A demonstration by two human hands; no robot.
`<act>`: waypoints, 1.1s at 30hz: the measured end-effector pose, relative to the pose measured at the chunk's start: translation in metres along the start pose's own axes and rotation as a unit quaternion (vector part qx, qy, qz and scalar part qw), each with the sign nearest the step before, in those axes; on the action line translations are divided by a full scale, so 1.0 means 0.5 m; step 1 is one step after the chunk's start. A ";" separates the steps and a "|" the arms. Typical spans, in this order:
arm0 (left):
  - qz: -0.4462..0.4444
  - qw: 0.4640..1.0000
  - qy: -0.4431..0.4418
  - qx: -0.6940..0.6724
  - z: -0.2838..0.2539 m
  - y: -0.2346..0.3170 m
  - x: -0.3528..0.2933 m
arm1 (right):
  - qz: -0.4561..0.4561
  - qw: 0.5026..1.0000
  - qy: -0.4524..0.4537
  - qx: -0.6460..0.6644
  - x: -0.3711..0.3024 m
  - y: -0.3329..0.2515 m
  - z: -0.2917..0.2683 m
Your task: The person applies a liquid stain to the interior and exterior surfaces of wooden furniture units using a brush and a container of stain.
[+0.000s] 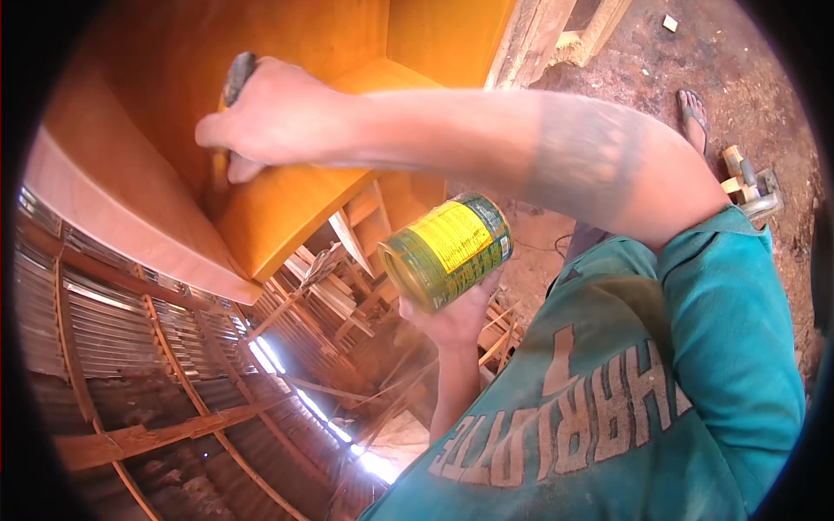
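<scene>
My right hand (274, 117) reaches across into an orange-varnished wooden cabinet (304, 39). Its fingers are closed round a paintbrush (237, 78), whose dark handle end sticks out above the fist. Blurred, the brush's lower end is close to the corner where a varnished shelf (300, 213) meets the side panel (130, 182). Below that forearm, my left hand (456, 317) grips a green can with a yellow label (447, 247) from underneath. The can is tilted, and its contents are hidden from this view.
Wood offcuts (334, 295) lie in a heap beneath the cabinet. A corrugated metal wall (113, 321) with wooden battens stands at lower left. On the dirt floor (747, 78) are a foot in a flip-flop (692, 113) and a wood-and-metal tool (751, 187). A rough wooden frame (565, 43) is at the top.
</scene>
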State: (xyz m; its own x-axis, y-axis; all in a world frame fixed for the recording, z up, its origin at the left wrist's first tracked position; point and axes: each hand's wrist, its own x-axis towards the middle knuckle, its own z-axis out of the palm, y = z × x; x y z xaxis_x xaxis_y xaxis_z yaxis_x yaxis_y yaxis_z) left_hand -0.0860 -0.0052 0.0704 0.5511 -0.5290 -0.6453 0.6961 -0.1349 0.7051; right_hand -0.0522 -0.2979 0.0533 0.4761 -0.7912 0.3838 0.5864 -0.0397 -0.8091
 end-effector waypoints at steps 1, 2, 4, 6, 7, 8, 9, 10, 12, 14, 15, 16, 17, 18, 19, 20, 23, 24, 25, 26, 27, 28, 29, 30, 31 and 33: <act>0.009 1.000 0.004 -0.007 0.002 -0.002 -0.003 | 0.015 0.999 -0.017 0.034 -0.023 -0.006 0.006; 0.017 1.000 0.007 -0.014 0.003 -0.003 -0.005 | -0.094 0.992 -0.019 -0.084 -0.044 0.001 0.001; 0.022 0.999 0.017 -0.019 -0.004 -0.004 -0.011 | -0.003 0.999 -0.038 0.028 -0.046 -0.008 -0.024; 0.017 0.999 0.021 -0.018 -0.012 -0.003 -0.012 | 0.090 0.986 -0.045 0.132 -0.028 -0.016 -0.022; 0.008 1.000 -0.001 -0.001 -0.004 -0.002 0.006 | 0.096 0.984 -0.009 0.148 0.009 -0.027 -0.025; -0.001 1.000 -0.024 0.015 0.005 -0.002 0.018 | 0.156 0.976 0.002 0.152 0.020 -0.029 -0.036; -0.004 0.999 -0.034 0.012 0.012 -0.006 0.031 | 0.215 0.964 0.010 0.154 0.028 -0.042 -0.047; -0.001 1.000 -0.019 0.018 0.023 -0.008 0.026 | 0.214 0.965 0.007 0.149 0.035 -0.033 -0.067; 0.005 1.000 -0.007 0.016 0.026 -0.014 0.017 | 0.189 0.982 -0.024 0.009 0.060 -0.007 -0.107; 0.023 0.999 -0.038 0.018 0.014 -0.021 0.010 | 0.200 0.979 -0.019 0.039 0.073 -0.019 -0.089; 0.024 0.998 -0.053 0.017 0.009 -0.026 0.011 | 0.162 0.980 -0.012 0.116 0.075 -0.041 -0.068; 0.019 0.998 -0.055 -0.001 0.001 -0.030 0.010 | 0.124 0.974 -0.005 0.191 0.072 -0.055 -0.055; 0.013 0.998 -0.057 -0.020 -0.009 -0.032 0.009 | 0.133 0.981 -0.037 0.133 0.060 -0.055 -0.054; 0.008 0.997 -0.066 -0.034 -0.005 -0.032 0.017 | 0.112 0.990 -0.025 0.085 0.053 -0.015 -0.065; 0.006 0.996 -0.073 -0.053 -0.011 -0.031 0.026 | 0.092 0.995 -0.018 0.037 0.041 0.041 -0.070; 0.009 0.994 -0.075 -0.080 -0.023 -0.035 0.029 | 0.135 0.991 -0.013 0.011 -0.003 0.067 -0.096; 0.004 0.991 -0.103 -0.090 -0.022 -0.045 0.033 | 0.264 0.954 -0.007 -0.143 -0.087 0.163 -0.189; 0.000 0.989 -0.115 -0.092 -0.026 -0.041 0.035 | 0.284 0.947 -0.002 -0.148 -0.105 0.155 -0.195; 0.004 0.991 -0.119 -0.064 -0.037 -0.041 0.046 | 0.276 0.946 0.000 -0.168 -0.104 0.131 -0.189; 0.002 0.990 -0.129 -0.054 -0.051 -0.039 0.057 | 0.255 0.954 0.007 -0.160 -0.103 0.108 -0.181; 0.004 0.990 -0.136 -0.046 -0.064 -0.039 0.065 | 0.236 0.960 0.009 -0.151 -0.107 0.083 -0.169; -0.004 0.986 -0.164 -0.041 -0.084 -0.039 0.068 | 0.231 0.958 0.002 -0.167 -0.109 0.059 -0.152; -0.011 0.981 -0.192 -0.034 -0.099 -0.037 0.070 | 0.201 0.978 0.018 -0.045 -0.111 0.037 -0.137; -0.014 0.976 -0.210 -0.048 -0.105 -0.039 0.084 | 0.165 0.983 0.037 0.072 -0.107 0.016 -0.138; -0.022 0.974 -0.224 -0.028 -0.116 -0.037 0.097 | 0.157 0.986 0.064 0.005 -0.115 -0.001 -0.151; -0.030 0.969 -0.243 -0.019 -0.140 -0.032 0.116 | 0.147 0.983 0.083 -0.076 -0.133 -0.001 -0.181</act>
State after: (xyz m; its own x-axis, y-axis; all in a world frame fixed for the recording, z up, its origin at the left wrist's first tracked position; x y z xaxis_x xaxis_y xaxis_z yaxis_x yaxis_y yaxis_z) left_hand -0.0331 0.0249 0.0013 0.2339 -0.8552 -0.4625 0.7415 -0.1508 0.6538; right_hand -0.1436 -0.3007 -0.0120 0.4902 -0.8698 0.0557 0.3287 0.1254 -0.9361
